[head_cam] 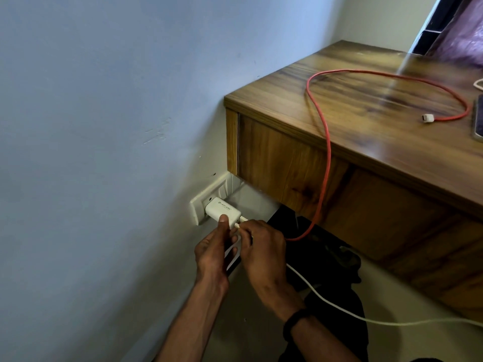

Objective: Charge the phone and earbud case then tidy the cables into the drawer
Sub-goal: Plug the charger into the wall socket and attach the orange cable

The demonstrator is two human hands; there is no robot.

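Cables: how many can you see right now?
2. The red cable loops on the desk and hangs over its edge toward the hands. The white cable trails from the adapter past the right hand. Others may be hidden.

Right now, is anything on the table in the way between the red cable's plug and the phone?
Nothing visible is. The red cable's white plug lies on the wooden table, with only bare tabletop between it and the phone at the right edge of the view. Neither hand is near it.

The white charger in the wall socket reads "LAPCARE".
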